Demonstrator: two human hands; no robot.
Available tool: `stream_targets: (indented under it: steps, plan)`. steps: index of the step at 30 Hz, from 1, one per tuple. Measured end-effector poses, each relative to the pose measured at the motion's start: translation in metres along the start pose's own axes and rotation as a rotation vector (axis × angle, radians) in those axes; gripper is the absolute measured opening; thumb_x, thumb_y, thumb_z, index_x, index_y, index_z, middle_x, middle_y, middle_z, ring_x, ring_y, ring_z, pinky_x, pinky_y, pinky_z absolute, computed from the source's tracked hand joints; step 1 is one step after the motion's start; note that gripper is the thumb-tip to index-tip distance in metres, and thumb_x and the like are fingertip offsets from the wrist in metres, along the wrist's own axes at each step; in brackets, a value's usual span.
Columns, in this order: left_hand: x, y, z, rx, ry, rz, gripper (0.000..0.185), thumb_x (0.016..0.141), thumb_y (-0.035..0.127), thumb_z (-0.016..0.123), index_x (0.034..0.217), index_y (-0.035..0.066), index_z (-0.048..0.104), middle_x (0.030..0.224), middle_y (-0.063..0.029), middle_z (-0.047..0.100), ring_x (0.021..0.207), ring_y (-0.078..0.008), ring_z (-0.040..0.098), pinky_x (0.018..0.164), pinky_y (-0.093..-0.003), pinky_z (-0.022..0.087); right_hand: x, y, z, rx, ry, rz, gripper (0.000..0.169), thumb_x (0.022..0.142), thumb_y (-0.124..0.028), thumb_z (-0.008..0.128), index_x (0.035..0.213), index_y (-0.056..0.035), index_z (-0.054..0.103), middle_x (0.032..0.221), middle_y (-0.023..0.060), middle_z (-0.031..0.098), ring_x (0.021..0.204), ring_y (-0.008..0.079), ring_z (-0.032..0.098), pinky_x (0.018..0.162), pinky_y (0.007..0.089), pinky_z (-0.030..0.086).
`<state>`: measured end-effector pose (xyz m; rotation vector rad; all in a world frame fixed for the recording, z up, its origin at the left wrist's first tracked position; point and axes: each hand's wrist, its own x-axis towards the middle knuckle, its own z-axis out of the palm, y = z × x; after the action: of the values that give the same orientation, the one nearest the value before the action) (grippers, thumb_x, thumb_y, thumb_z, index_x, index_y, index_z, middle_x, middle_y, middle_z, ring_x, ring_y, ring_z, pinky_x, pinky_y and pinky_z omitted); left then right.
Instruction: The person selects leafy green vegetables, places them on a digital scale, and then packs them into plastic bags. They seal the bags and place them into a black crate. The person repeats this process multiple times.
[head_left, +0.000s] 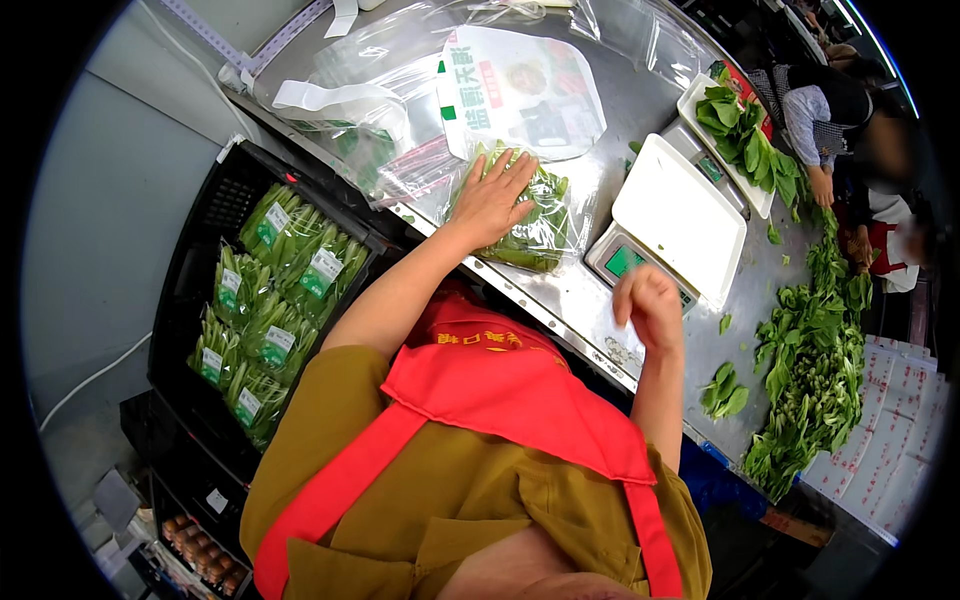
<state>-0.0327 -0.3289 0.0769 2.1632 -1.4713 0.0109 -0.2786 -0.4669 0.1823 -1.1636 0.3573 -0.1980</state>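
My left hand (495, 196) lies flat on a clear plastic bag of leafy greens (551, 217), pressing it near the front edge of the metal table (555, 296). Its fingers are spread and not wrapped around the bag. My right hand (649, 304) hovers before the display of a digital scale (622, 261), its fingers curled and partly blurred. Whether anything is in those fingers is unclear. On the scale sits a white tray (679, 217), bare except for small leaf scraps.
Flat plastic bags (427, 154) and a printed sheet (521, 94) lie beyond my left hand. At left, a black crate (176, 300) holds several labelled bags of greens (274, 300). Loose greens (814, 367) cover the right side. Co-workers' hands (821, 186) are near a second tray (694, 97).
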Motion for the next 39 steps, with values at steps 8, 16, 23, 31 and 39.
stream_targets:
  steps: [8,16,23,31,39]
  plan:
    - [0.010,0.002,0.001,0.039,-0.019,0.029,0.055,0.092,0.038,0.044,0.140,0.012,0.035,0.147,-0.0107,0.031,0.137,-0.0314,0.022,0.111,-0.0497,0.013,0.117,0.096,0.035,-0.824,0.404,-0.451,0.013,0.090,-0.011,0.050,0.085,0.0016,0.053,0.123,0.0199,0.050,0.116,0.0338,0.046,0.100,0.0373,0.033]
    - [-0.003,-0.016,0.042,-0.270,0.386,-0.557,0.066,0.089,0.030,0.052,0.140,-0.003,0.026,0.142,-0.0248,0.030,0.134,-0.0384,0.026,0.111,-0.0423,0.020,0.139,0.169,-0.020,-0.772,0.607,-0.368,0.034,0.094,-0.023,0.042,0.109,0.0040,0.055,0.110,0.0166,0.057,0.102,0.0278,0.053,0.093,0.0360,0.038]
    - [-0.008,-0.020,0.011,-0.559,0.204,-1.037,0.080,0.075,0.046,0.070,0.126,-0.010,0.043,0.113,-0.0259,0.058,0.098,-0.0317,0.060,0.085,-0.0379,0.047,0.139,0.153,-0.011,-0.426,0.489,-0.192,0.029,0.095,-0.020,0.044,0.106,0.0043,0.056,0.114,0.0119,0.058,0.099,0.0179,0.053,0.089,0.0292,0.040]
    - [-0.026,0.023,-0.064,-1.161,0.199,-0.671,0.060,0.070,0.037,0.079,0.109,-0.002,0.055,0.095,-0.0093,0.060,0.091,-0.0177,0.055,0.079,-0.0303,0.045,0.128,0.105,0.001,0.225,0.122,-0.105,0.026,0.097,-0.026,0.046,0.100,-0.0016,0.052,0.109,0.0105,0.057,0.103,0.0209,0.054,0.092,0.0355,0.043]
    - [-0.154,0.007,-0.264,-1.171,0.770,-0.688,0.059,0.074,0.021,0.076,0.124,0.001,0.050,0.110,-0.0104,0.060,0.102,-0.0183,0.056,0.092,-0.0320,0.044,0.152,0.022,0.080,0.398,-0.173,-0.214,0.024,0.095,-0.020,0.049,0.093,0.0012,0.059,0.102,0.0156,0.063,0.111,0.0295,0.055,0.101,0.0369,0.044]
